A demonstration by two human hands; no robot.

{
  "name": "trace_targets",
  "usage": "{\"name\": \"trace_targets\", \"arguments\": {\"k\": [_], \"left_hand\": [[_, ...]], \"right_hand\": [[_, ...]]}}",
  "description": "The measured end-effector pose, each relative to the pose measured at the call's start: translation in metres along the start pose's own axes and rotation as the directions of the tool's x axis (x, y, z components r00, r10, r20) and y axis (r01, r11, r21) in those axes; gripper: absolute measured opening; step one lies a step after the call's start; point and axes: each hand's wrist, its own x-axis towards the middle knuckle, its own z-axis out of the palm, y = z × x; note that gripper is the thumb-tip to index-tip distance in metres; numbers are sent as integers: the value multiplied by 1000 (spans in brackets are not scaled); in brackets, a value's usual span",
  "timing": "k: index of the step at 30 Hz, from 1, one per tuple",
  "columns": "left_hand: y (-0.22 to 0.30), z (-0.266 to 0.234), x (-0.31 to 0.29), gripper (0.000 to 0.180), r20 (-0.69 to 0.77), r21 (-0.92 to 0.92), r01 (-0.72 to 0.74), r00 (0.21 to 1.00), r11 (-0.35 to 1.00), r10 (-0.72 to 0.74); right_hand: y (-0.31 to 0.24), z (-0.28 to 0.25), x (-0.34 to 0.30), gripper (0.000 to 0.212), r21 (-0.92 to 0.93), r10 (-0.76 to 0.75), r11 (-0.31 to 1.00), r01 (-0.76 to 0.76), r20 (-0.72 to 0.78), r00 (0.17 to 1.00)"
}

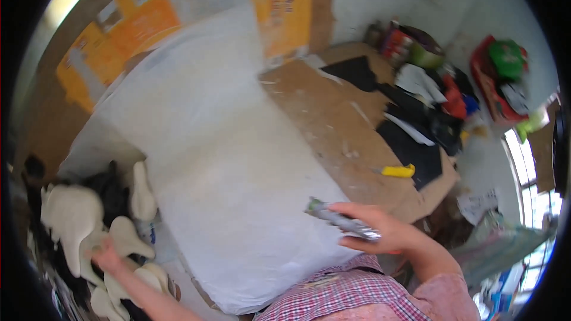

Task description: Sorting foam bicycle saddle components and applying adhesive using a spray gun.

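- White sheet material (220, 160) is lying spread over the brown worktable (333, 113), taking up most of the middle of the view.
- The right hand (380, 229) is closing around a silvery tube-like tool (342, 221), holding it level over the sheet's near right edge.
- The left hand (106, 257) is reaching down to the left into a heap of cream-coloured shaped pieces (83, 220); its fingers are touching one, but whether they are gripping it I cannot tell.
- A yellow utility knife (397, 171) is resting on the table, well apart from both hands.
- Judging from this, the reach is going best if one piece is being lifted cleanly off the heap while the tool is being kept clear of the sheet.
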Motion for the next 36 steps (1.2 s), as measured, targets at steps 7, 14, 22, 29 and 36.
{"name": "trace_targets", "arguments": {"k": [7,14,22,29,36], "left_hand": [[-1,-49,-158,75,-99,-535,313,899,785,-426],[-17,-197,-383,46,-295,-652,374,676,659,-676],[27,-192,-584,27,-656,-510,340,440,790,-614],[62,-221,-711,27,-746,-372,473,359,799,-560],[61,-240,-768,61,-814,501,735,579,457,-38]], "right_hand": [[162,24,-12,58,-624,332,721,-302,-71,941],[248,-56,-12,31,-632,93,724,-277,-309,947],[315,-186,-72,42,-793,230,556,-248,-140,963],[325,-249,58,39,-903,-8,412,-122,-137,991],[114,223,19,40,-66,-367,777,626,760,536]]}}
